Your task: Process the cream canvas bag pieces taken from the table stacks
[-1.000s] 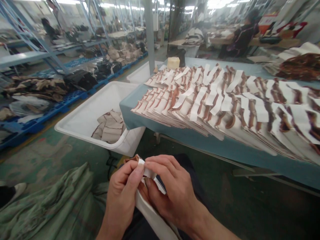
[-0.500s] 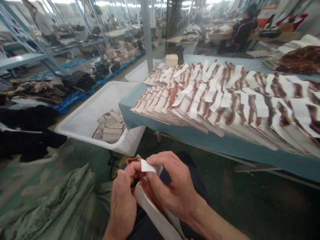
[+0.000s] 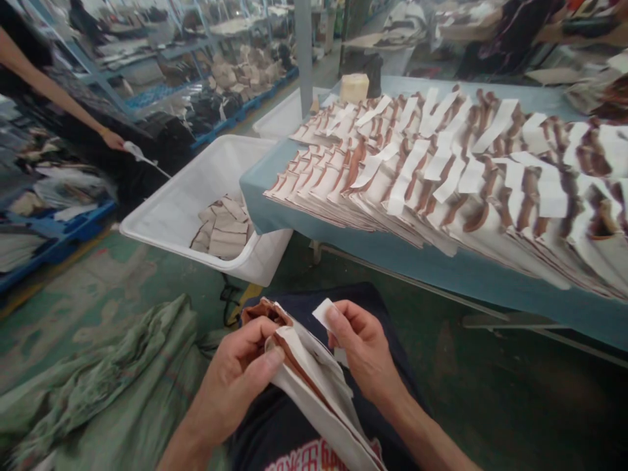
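Observation:
My left hand (image 3: 235, 376) is closed on a cream fabric piece with a brown trimmed edge (image 3: 309, 379) that lies over my lap. Its thumb presses on the brown edge near the top. My right hand (image 3: 363, 350) pinches a white paper strip (image 3: 324, 313) between thumb and fingers, lifted a little to the right of the piece. The strip runs back down to the fabric.
A blue table (image 3: 441, 268) ahead carries rows of overlapping cream-and-brown pieces with white strips (image 3: 441, 176). A white tub (image 3: 171, 216) with folded beige pieces stands left of it. Green cloth (image 3: 98, 392) lies on the floor at left. Another person's hand (image 3: 114, 139) reaches in at far left.
My right hand has pulled the white strip away from the fabric's top edge to the right. My left hand has shifted its grip on the brown edge. Another person's arm appeared at left.

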The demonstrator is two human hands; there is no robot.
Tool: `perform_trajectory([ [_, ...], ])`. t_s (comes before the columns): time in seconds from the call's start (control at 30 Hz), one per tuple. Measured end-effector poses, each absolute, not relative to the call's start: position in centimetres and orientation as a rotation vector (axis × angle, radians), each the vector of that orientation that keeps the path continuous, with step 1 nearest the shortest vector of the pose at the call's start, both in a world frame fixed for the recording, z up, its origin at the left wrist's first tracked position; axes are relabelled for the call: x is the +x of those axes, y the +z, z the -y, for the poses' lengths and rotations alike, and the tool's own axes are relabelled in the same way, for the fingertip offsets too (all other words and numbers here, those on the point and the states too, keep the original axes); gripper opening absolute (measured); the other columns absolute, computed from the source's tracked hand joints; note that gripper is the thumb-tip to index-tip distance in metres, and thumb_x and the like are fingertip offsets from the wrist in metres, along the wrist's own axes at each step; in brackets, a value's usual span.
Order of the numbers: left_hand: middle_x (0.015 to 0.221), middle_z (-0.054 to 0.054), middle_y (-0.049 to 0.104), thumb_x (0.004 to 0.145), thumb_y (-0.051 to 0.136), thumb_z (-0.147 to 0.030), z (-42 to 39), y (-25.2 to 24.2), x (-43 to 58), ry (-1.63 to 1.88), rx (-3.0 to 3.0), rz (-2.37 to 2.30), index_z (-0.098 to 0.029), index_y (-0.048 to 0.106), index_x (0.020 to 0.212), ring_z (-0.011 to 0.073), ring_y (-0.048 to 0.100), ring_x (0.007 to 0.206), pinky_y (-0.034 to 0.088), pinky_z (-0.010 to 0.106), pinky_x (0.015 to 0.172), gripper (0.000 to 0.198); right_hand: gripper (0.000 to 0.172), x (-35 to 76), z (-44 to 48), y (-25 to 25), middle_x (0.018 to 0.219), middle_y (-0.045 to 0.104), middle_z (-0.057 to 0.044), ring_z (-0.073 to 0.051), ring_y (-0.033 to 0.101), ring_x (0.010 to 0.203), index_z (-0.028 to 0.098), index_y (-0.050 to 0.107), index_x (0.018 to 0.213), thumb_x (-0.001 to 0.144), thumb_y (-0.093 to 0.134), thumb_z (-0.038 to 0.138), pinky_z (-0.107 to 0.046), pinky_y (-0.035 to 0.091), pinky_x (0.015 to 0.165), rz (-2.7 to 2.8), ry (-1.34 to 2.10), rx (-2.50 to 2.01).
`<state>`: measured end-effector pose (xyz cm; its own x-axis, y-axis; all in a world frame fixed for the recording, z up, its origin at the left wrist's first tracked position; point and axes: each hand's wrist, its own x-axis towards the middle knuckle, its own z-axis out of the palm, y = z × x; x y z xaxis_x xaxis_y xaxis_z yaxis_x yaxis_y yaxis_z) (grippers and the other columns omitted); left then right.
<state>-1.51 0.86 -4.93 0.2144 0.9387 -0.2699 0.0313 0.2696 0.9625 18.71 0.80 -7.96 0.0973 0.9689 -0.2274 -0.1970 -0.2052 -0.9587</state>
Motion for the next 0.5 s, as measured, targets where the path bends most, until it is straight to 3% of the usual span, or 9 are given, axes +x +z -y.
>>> perform_trajectory([
  [0.17, 0.086, 0.006, 0.079, 0.102, 0.071, -0.046, -2.4, -2.7, -1.4, 0.767, 1.379, -1.174, -0.017, 0.083, 0.094, 0.0204, 0.070, 0.077, 0.053, 0.025, 0.072, 0.033, 0.052, 19.1, 1.6, -3.4, 0.047, 0.044, 0.009, -0.007, 0.028, 0.042, 0.020, 0.071, 0.085, 0.093, 0.076, 0.071, -0.021, 0.026, 0.043, 0.831, 1.486, -1.207],
  [0.37, 0.102, 0.006, 0.085, 0.105, 0.066, -0.039, -2.7, -2.7, -0.1, 0.796, 1.487, -1.186, -0.021, 0.086, 0.110, 0.0208, 0.072, 0.086, 0.055, 0.025, 0.079, 0.028, 0.028, 18.7, -0.1, -2.4, 0.054, 0.053, 0.006, -0.011, 0.046, 0.045, 0.021, 0.067, 0.090, 0.100, 0.066, 0.048, -0.022, 0.030, 0.043, 1.239, 1.304, -1.361],
  [0.5, 0.101, 0.006, 0.084, 0.104, 0.066, -0.038, -2.9, -2.7, 0.0, 0.815, 1.550, -1.210, -0.023, 0.088, 0.113, 0.0216, 0.071, 0.087, 0.055, 0.025, 0.078, 0.028, 0.024, 19.2, -1.2, -2.9, 0.059, 0.059, 0.004, -0.012, 0.051, 0.047, 0.023, 0.065, 0.089, 0.099, 0.062, 0.044, -0.023, 0.034, 0.045, 1.341, 1.212, -1.433],
])
